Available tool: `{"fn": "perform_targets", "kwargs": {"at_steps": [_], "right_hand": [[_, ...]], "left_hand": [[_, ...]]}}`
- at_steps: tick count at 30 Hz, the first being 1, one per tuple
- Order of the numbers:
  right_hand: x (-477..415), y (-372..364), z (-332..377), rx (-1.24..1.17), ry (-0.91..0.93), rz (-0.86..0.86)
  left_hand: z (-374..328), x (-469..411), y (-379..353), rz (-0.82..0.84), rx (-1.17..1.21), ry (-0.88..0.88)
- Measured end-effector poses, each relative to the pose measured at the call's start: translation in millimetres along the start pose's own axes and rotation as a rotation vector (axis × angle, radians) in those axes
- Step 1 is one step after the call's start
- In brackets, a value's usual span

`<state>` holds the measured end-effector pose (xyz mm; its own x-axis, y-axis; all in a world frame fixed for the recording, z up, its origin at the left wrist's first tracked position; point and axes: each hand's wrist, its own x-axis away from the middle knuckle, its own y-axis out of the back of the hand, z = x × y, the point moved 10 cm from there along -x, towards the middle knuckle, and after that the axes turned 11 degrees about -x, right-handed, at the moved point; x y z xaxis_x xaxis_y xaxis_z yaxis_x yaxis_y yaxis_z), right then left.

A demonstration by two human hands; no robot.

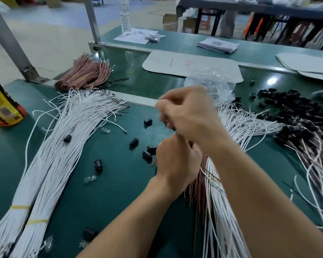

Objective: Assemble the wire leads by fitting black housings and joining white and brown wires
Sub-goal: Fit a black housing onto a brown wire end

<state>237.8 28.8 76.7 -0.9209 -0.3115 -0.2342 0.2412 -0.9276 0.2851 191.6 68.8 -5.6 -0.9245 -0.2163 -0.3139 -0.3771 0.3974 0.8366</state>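
My left hand (pixel 175 162) is closed low at the centre of the green table, gripping the brown wires (pixel 198 185) that trail down beneath it. My right hand (pixel 186 116) is blurred just above it, fingers pinched together; what they hold is hidden. White wires (pixel 226 220) run under my right forearm. Several loose black housings (pixel 134 142) lie left of my hands. Two banded bundles of white wires (pixel 50 164) stretch across the left. A brown wire bundle (pixel 86 73) lies at the back left.
Finished leads with black housings (pixel 296 116) are piled at the right. A crumpled clear bag (pixel 211 84) lies behind my hands, on a grey board (pixel 175 62). A yellow bottle (pixel 2 107) stands at the left edge. Small clear bulbs (pixel 90 178) are scattered on the green table (pixel 110 192).
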Motion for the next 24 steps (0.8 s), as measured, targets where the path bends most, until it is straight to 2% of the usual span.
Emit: {"fn": "perform_targets", "kwargs": {"at_steps": [3, 7, 14, 19, 24], "right_hand": [[22, 72, -32, -0.270, -0.103, -0.170], [60, 107, -74, -0.325, -0.197, -0.258], [83, 107, -102, -0.520, -0.163, -0.356], [85, 106, -98, -0.507, -0.103, -0.337], [84, 104, -91, -0.385, -0.031, -0.295]], "left_hand": [[3, -5, -3, 0.012, 0.378, 0.091], [-7, -10, -13, 0.108, 0.627, 0.065], [-13, -5, -22, 0.149, 0.644, 0.064], [-12, -2, -24, 0.190, 0.732, 0.113], [-5, 0, -25, 0.162, 0.729, 0.177]]}}
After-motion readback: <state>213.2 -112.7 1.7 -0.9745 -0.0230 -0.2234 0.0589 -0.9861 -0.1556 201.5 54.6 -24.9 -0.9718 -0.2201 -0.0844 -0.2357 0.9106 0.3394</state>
